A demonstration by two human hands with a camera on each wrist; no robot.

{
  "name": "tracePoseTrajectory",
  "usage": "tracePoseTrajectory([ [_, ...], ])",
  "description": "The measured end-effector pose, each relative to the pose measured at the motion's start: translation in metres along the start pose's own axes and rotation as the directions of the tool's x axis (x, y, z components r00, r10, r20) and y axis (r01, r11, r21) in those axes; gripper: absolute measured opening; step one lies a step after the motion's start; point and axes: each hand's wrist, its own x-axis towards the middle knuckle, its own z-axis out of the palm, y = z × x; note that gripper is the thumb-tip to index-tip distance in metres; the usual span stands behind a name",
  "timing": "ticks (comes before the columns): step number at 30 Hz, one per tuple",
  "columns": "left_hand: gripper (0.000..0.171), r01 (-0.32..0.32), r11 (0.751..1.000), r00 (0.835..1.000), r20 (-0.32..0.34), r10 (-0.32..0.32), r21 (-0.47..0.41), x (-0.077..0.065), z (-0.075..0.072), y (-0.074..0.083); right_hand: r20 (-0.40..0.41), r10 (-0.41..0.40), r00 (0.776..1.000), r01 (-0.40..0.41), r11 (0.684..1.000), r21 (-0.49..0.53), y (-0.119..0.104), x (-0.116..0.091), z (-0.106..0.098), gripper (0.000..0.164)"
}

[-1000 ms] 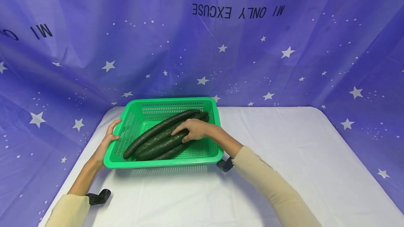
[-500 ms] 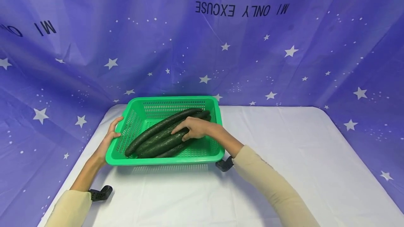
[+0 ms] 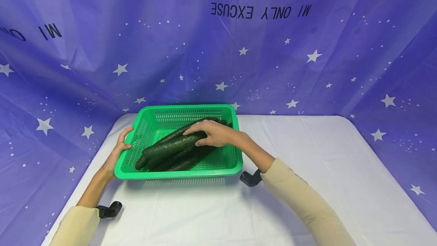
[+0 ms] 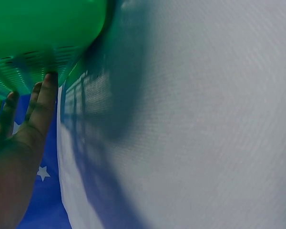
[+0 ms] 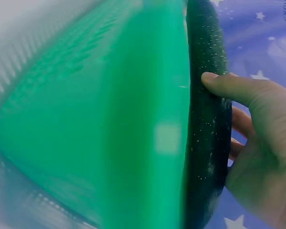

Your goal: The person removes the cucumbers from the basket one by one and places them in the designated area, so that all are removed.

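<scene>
My right hand [image 3: 216,134] grips a long dark green cucumber [image 3: 170,148], held tilted over other cucumbers [image 3: 186,161] in a green plastic basket [image 3: 181,175]. In the right wrist view, the thumb lies along the near side of that cucumber [image 5: 207,138], with fingers behind it. My left hand [image 3: 114,156] is at the basket's left end. In the left wrist view, its fingers [image 4: 44,102] are fairly straight and touch the slotted basket wall [image 4: 26,71] from outside. The right hand partly covers the cucumbers' far ends.
The basket stands on a white cloth-covered table [image 3: 307,170], near its back left. A blue curtain with white stars [image 3: 218,56] hangs behind and at both sides. Black wrist mounts [image 3: 250,178] show below both forearms.
My right hand has raised one cucumber above the others and shifted slightly up and right. The lifted cucumber now covers part of the rest. The left hand stays at the basket.
</scene>
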Motion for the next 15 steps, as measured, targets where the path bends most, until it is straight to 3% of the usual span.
tracePoseTrajectory([
  [6,0.057,0.003,1.000,1.000,0.009,-0.002,-0.026,0.001,0.000,0.001,-0.109,-0.021,0.994,0.026,0.999,0.044,-0.013,-0.016,-0.019,0.049],
  [11,0.058,0.012,1.000,1.000,0.002,-0.012,-0.013,0.002,0.000,0.002,-0.193,0.048,0.980,-0.039,0.998,0.047,-0.023,-0.033,-0.033,0.052],
  [15,0.058,0.016,1.000,1.000,0.000,-0.016,-0.011,0.001,0.000,0.001,-0.264,0.137,0.955,-0.110,0.988,0.112,-0.022,-0.052,-0.039,0.054],
])
